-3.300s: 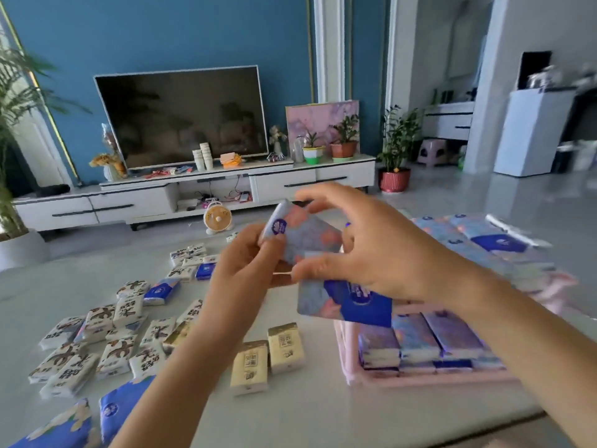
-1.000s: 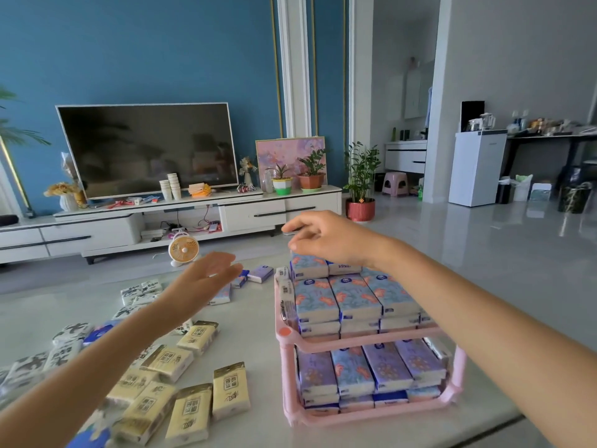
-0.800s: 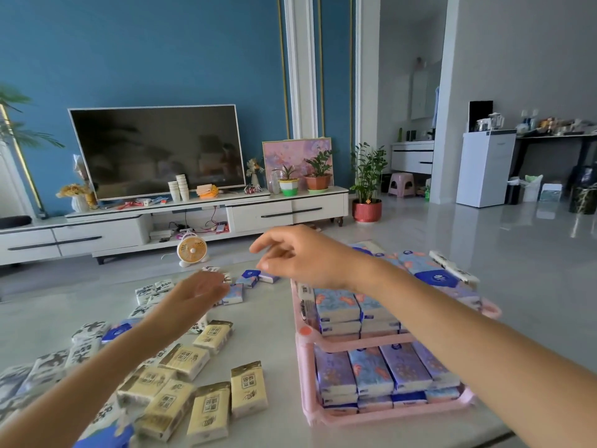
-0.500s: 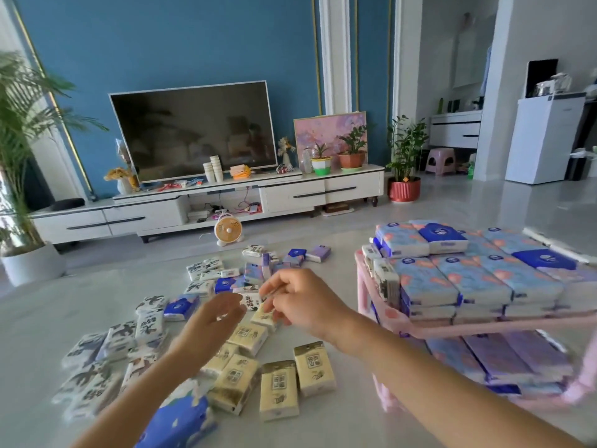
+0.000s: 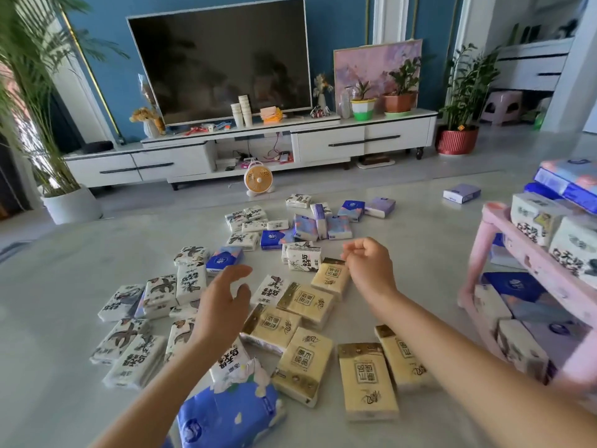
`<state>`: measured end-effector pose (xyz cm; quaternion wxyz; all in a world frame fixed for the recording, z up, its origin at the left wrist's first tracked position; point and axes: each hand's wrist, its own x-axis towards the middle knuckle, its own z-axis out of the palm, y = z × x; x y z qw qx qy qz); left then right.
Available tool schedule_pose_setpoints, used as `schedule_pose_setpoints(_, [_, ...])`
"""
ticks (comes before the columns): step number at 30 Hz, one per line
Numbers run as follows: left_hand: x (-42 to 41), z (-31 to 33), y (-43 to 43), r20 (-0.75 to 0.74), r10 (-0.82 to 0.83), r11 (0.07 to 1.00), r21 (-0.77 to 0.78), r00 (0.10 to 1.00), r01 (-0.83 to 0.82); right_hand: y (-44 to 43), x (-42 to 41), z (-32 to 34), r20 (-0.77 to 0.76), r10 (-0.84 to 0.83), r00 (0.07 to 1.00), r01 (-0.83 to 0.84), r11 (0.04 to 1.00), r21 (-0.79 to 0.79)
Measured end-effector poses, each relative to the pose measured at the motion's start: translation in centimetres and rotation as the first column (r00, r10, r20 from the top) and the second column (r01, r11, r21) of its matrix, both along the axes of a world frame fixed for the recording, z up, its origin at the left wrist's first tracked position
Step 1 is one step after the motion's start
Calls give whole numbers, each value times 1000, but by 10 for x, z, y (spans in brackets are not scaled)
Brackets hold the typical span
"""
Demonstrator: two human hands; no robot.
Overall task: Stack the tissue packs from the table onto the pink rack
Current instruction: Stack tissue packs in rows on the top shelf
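Several tissue packs lie scattered on the grey table [image 5: 64,286]: cream-and-gold packs [image 5: 366,379] in front, white packs with black print [image 5: 190,282] to the left, blue and purple packs [image 5: 323,226] further back. The pink rack [image 5: 529,263] stands at the right edge, both its shelves loaded with packs. My left hand [image 5: 219,305] hovers over the middle packs, fingers spread and empty. My right hand [image 5: 368,266] hangs above a cream pack [image 5: 331,279], fingers loosely curled, holding nothing.
A torn blue multipack wrapper [image 5: 226,415] lies at the table's near edge. One purple pack [image 5: 461,193] sits alone at the far right. Beyond the table are a small orange fan [image 5: 257,177], a white TV cabinet [image 5: 252,147] and potted plants.
Both hands have left the rack and moved left and down over the scattered packs. The view has turned left, so the rack now sits at the right edge.
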<state>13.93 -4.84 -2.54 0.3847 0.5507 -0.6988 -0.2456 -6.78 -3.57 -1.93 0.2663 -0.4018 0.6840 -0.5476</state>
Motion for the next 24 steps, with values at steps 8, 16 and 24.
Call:
schedule_pose_setpoints(8, [-40,-2,-86,170,-38,998,-38,985,46,-80,-8,-23,-297,-136,945,118,990,-80])
schedule_pose_setpoints(16, [-80,-11,-161,297,-156,979,-78,942,187,-156,-23,-35,-660,98,744,51,978,203])
schedule_pose_setpoints(24, [-112,0,-212,653,-408,912,258,638,318,-170,-26,-51,-668,71,741,87,976,201])
